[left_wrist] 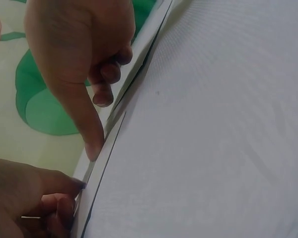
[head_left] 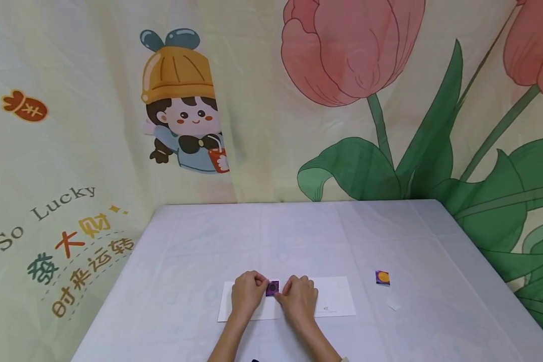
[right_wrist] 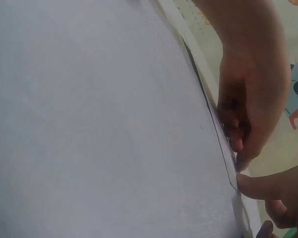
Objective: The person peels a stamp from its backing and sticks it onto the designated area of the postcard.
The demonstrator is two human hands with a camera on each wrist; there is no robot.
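Observation:
A small purple square sticker [head_left: 273, 288] with a dark round picture lies on a long white card [head_left: 335, 296], which shows a faint middle line. My left hand [head_left: 249, 293] is at the sticker's left side, thumb and forefinger pinching its upper left edge. On the other side, the thumb of my right hand [head_left: 300, 297] presses straight down at the lower right corner, its other fingers loosely bent. Both wrist views look almost edge-on along the card, so the sticker's face is hidden there; the right hand [left_wrist: 84, 64] and left hand [right_wrist: 253, 94] appear close together.
To the right on the white-covered table [head_left: 185, 241] lies another purple square [head_left: 382, 278] with an orange circle. A small white scrap [head_left: 393, 305] is just below it. A printed curtain [head_left: 258, 100] hangs behind the table's far edge.

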